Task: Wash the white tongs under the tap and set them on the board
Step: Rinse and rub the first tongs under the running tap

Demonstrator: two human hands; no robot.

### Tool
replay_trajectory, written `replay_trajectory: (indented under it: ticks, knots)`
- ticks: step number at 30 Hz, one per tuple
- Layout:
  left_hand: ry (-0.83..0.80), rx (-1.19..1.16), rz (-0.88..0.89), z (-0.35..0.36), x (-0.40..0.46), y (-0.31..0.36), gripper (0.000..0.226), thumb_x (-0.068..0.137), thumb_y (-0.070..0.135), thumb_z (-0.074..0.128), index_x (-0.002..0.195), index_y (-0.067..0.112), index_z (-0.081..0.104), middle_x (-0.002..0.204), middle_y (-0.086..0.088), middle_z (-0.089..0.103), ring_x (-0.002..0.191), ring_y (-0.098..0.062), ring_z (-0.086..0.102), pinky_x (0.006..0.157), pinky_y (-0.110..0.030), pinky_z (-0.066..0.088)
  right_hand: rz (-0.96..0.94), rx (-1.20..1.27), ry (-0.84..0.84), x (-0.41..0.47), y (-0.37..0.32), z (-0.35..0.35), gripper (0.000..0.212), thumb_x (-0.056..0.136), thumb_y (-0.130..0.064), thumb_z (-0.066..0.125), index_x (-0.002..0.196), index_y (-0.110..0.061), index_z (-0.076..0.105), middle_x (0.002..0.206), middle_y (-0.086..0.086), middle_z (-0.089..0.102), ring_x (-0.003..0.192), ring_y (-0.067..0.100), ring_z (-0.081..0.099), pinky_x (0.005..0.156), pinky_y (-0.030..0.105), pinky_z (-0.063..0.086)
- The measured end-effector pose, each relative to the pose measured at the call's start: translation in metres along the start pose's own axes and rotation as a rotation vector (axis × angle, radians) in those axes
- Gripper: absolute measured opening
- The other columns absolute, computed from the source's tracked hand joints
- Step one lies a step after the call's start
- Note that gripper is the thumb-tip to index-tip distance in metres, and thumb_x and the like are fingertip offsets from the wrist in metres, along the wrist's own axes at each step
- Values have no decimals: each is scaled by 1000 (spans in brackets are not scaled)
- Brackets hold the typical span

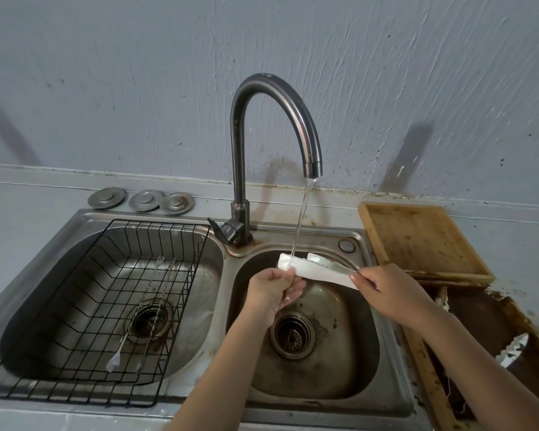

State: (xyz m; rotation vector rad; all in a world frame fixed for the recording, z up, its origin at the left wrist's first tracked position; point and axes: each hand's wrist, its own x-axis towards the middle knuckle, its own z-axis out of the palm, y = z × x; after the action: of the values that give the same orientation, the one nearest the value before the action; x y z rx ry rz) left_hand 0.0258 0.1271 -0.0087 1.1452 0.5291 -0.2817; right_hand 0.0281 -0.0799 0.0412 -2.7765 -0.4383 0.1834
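The white tongs (316,270) are held level over the right sink basin (349,362). Water runs from the curved tap (293,104) onto their left end. My left hand (273,290) grips that wet left end from below. My right hand (389,290) pinches the right end between thumb and fingers. The wooden board (417,241) lies on the counter to the right of the sink, bare, just behind my right hand.
A black wire rack (112,306) sits in the left basin with two long metal utensils (150,309) on it. Three round metal sink plugs (143,200) rest on the ledge behind. A worn wooden frame (495,337) lies at the right, near the counter's front.
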Motion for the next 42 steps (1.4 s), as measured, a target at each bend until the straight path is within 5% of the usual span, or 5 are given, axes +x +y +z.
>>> replay_trajectory:
  ticks: [12,19,28,35,42]
  knots:
    - [13,155,14,10,4,-3,51,72,24,79,110,1,56,82,-15,70,59,-17,65,57,-25,52,-11,-42,-11,-2,-3,5,39,97,-38,38,72,-16,60,57,0,55,47,6,46,49,20,37]
    - [146,20,9,10,4,6,36,98,30,43,109,-1,58,81,-17,67,61,-18,65,44,-21,52,-15,-67,26,-1,-5,3,39,97,-38,37,68,-20,56,54,-5,51,47,6,46,50,21,38]
    - [-14,227,-69,13,2,12,54,89,42,56,117,-4,49,87,-17,69,67,-18,69,65,-29,61,-99,-174,61,-4,-9,7,40,96,-43,36,77,-19,62,62,-2,61,56,8,57,56,25,47]
    - [-7,-61,-131,7,-1,30,19,98,15,37,103,0,48,96,-25,59,78,-34,66,53,-35,61,-212,120,453,-7,-5,13,52,79,-34,69,128,-28,54,137,-13,44,109,-3,50,77,7,39]
    - [-17,-50,-14,15,-3,21,20,98,11,38,94,7,57,108,-24,58,89,-36,66,58,-37,61,272,99,184,-3,0,11,75,81,-64,48,139,-18,34,134,5,54,114,21,59,90,38,51]
